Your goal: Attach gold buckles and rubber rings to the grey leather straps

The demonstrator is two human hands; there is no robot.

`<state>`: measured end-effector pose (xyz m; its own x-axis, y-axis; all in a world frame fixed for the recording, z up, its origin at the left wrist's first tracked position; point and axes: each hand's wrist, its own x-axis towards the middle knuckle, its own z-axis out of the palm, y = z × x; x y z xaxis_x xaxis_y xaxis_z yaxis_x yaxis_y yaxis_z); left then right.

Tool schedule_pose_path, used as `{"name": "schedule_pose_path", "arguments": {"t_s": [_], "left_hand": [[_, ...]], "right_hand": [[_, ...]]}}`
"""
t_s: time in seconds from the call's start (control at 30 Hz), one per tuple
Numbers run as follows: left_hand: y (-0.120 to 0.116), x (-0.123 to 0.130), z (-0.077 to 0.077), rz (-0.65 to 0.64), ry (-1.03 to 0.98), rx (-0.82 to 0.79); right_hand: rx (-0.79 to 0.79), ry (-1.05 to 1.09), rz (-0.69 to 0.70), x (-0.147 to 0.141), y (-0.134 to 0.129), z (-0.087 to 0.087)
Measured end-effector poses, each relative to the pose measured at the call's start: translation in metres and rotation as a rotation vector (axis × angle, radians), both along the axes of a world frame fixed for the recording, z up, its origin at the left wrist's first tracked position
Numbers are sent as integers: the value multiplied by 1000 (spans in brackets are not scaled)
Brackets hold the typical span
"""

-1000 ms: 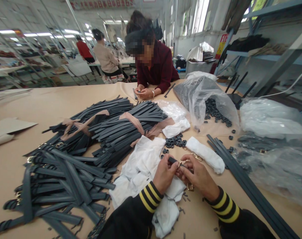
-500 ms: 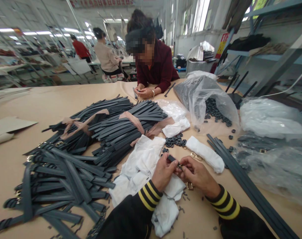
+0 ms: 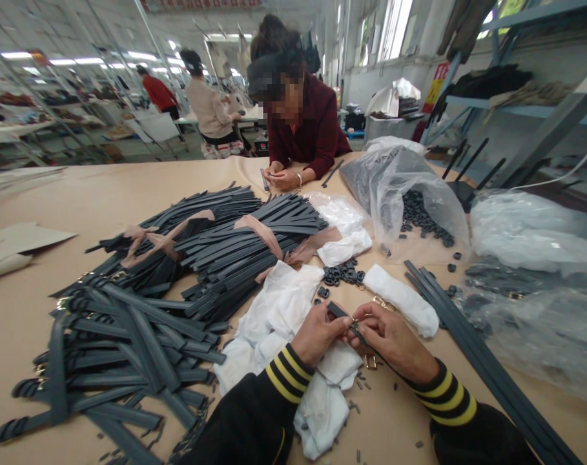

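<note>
My left hand [image 3: 321, 332] is closed on one end of a dark strap [image 3: 339, 310], above a crumpled white cloth [image 3: 274, 310]. Thumb and fingers of my right hand [image 3: 394, 336] pinch the same strap close to a small gold-coloured metal piece. The two hands nearly touch, and part of the strap is hidden by the fingers. A gold buckle [image 3: 370, 361] lies on the table below them, and another [image 3: 383, 303] is beside a rolled white cloth [image 3: 403, 302]. Small dark loops [image 3: 344, 272] are heaped just beyond my hands.
Buckled straps [image 3: 143, 349] are piled at left, tied strap bundles [image 3: 254, 245] behind them. Long strips [image 3: 491, 361] lie at right beside plastic bags [image 3: 540, 336]. An open bag of loops [image 3: 419, 213] stands farther back. Across the table [image 3: 104, 194], a person [image 3: 312, 123] leans over small work.
The view has shifted slightly. My right hand has turned a little, and more of the dark strap shows below its fingers. Both hands keep hold.
</note>
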<state>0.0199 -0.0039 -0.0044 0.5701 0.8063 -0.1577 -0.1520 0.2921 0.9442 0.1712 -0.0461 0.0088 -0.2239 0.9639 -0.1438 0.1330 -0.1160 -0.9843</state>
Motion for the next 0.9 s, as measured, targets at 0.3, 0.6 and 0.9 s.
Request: {"name": "schedule_pose_path", "arguments": {"t_s": [0.3,0.6,0.9], "left_hand": [[0,2,-1,26,-63,-9],[-1,4,-8,95,0,20],[-6,8,-6,164,121,111]], "right_hand": [[116,-28,-38,-7,2,-4],[109,-112,-88,-5,3,-8],[55,-154,-106,-2,4,-8]]}}
